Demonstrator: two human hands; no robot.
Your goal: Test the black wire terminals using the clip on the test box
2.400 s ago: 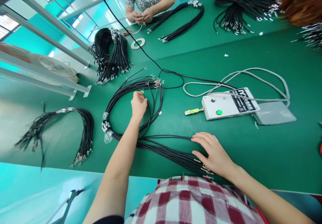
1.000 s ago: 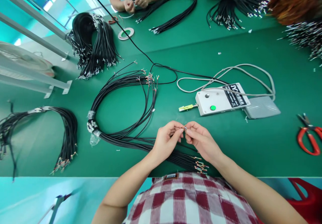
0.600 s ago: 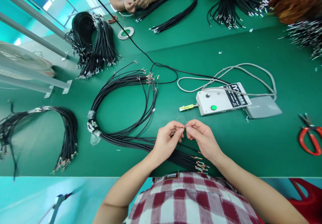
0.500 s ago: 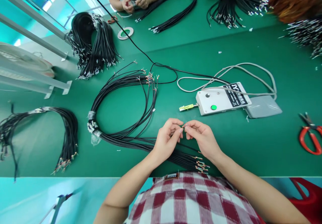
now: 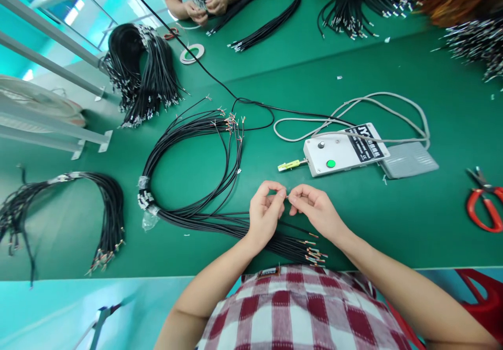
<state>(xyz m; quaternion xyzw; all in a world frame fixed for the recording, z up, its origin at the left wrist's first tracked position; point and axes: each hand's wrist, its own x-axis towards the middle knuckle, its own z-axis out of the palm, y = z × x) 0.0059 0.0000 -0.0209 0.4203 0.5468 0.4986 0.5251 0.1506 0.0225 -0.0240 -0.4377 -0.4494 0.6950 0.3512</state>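
Head view: a worker in a checked shirt pinches a wire end (image 5: 287, 196) between both hands above a green bench (image 5: 393, 224). The left hand (image 5: 266, 212) is curled, thumb and forefinger closed on the wire; the right hand (image 5: 314, 209) meets it fingertip to fingertip, also nipped shut on the same tip. The piece between them is too small to make out.

Just below and left of the hands lies the bundle (image 5: 204, 182) the wire appears to belong to, a loose loop of black leads banded on its left side, its bared ends (image 5: 312, 253) fanned out under the right wrist. The leads look light, limp and springy, the stripped tips thin and easily bent; a hold on the insulation just behind the tip would seem safest.

Beyond the hands sits a white control box (image 5: 343, 150) with a green button and a grey cord (image 5: 353, 111). Far right of the right hand are red scissors (image 5: 485, 203). Left of the left hand lies another bundle (image 5: 106, 208). Across the bench a co-worker's hands (image 5: 204, 8) handle wires.
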